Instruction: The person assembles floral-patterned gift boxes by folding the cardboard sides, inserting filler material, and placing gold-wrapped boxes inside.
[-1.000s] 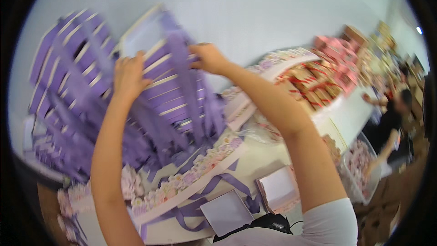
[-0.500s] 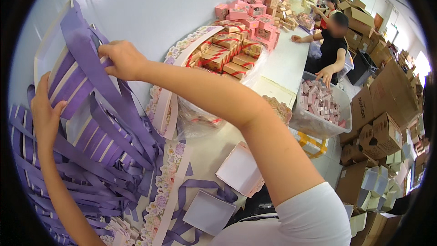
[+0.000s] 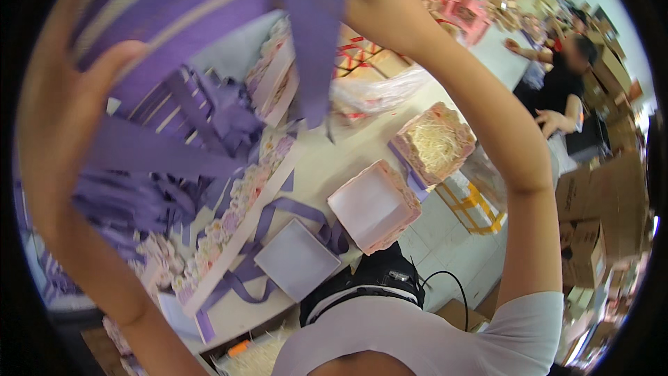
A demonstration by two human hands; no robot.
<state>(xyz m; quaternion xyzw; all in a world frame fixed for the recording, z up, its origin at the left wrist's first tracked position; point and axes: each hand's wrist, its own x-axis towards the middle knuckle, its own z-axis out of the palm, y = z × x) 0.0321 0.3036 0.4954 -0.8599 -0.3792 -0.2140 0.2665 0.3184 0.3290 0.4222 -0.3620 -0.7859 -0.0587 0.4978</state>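
Observation:
At the upper left, a purple stack with pale stripes (image 3: 188, 17) is raised close to the camera. My left hand (image 3: 66, 118) is closed on its near side, thumb pressed along its edge. A wide purple ribbon (image 3: 313, 42) hangs down beside it, its end loose. Against that ribbon is my right hand (image 3: 386, 10), with its fingers hidden behind the ribbon and cut off by the top edge. Beneath my hands lies a heap of purple ribbons (image 3: 132, 198). A floral-edged paper strip (image 3: 240, 226) runs across the table next to the heap.
Toward the near table edge sit a white open box (image 3: 298, 259) and a pink-sided open box (image 3: 372, 209). Beyond them is a box filled with pale shreds (image 3: 438, 143). Pink boxes (image 3: 463, 10) are piled farther off. At the right, a person in black (image 3: 557, 83) works near stacked cartons (image 3: 602, 191).
The striped stack has come up and nearer to the camera with my left hand. My right hand has moved up and right. The view has shifted, bringing the table's near edge into sight.

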